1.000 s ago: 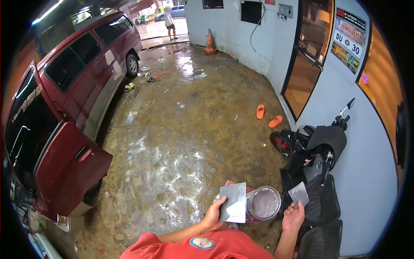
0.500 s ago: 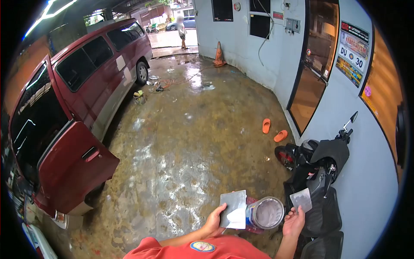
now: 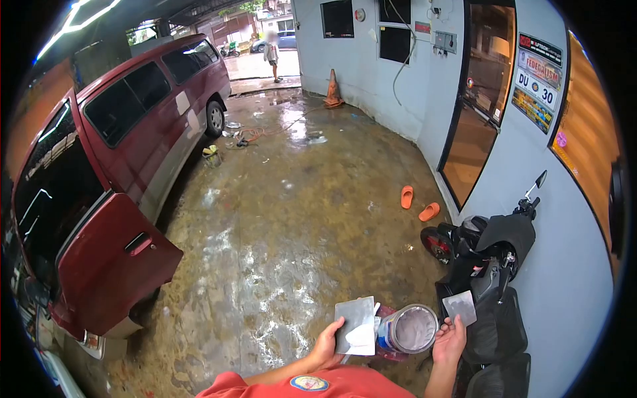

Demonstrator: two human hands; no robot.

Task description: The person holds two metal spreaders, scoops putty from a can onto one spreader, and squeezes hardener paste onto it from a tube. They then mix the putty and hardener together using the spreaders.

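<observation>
Grey plate bearing white paste is being gripped by the left hand; small flat spreader is being pinched by the right hand. Open can is being flanked by both.

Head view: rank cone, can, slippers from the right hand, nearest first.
1. Can: just left of the right hand.
2. Slippers: ahead on the floor, near the door.
3. Cone: much farther ahead, by the wall.
</observation>
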